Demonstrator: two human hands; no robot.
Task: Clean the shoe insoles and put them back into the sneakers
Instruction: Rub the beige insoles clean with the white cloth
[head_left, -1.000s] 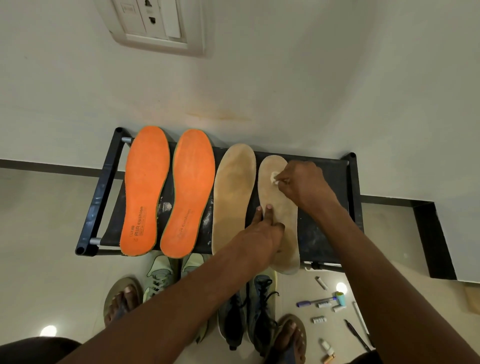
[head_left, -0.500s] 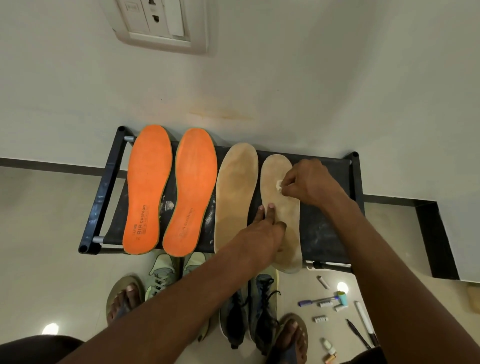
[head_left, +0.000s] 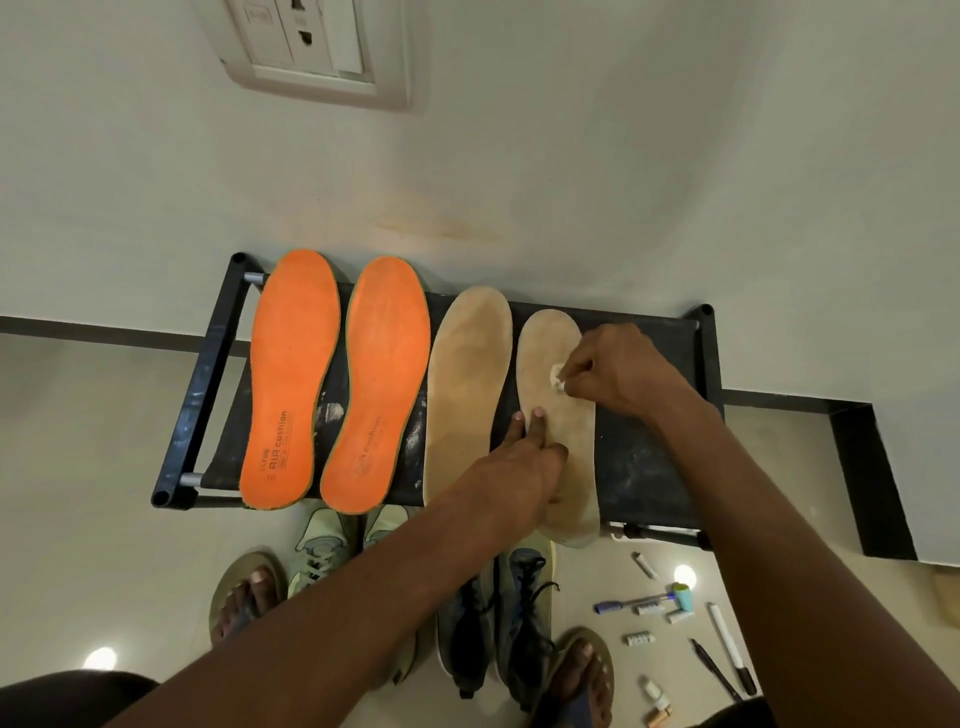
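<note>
Several insoles lie side by side on a black rack (head_left: 654, 457): two orange ones (head_left: 291, 384) (head_left: 379, 384) at the left and two beige ones (head_left: 465, 395) (head_left: 566, 431) at the right. My left hand (head_left: 519, 462) presses straight fingers on the rightmost beige insole near its middle. My right hand (head_left: 613, 369) pinches a small white wad (head_left: 556, 375) against that insole's upper half. Under the rack's front edge stand a pale green pair of sneakers (head_left: 322, 545) and a dark blue pair (head_left: 498, 618).
The rack stands against a white wall with a switch plate (head_left: 317, 47) above. Pens, markers and small tubes (head_left: 670, 618) lie scattered on the floor at the lower right. My sandalled feet (head_left: 244, 597) (head_left: 576, 675) stand in front of the sneakers.
My right hand has slid the white wad down the rightmost beige insole, from near the toe toward the middle. My left hand has stayed pressed on the insole.
</note>
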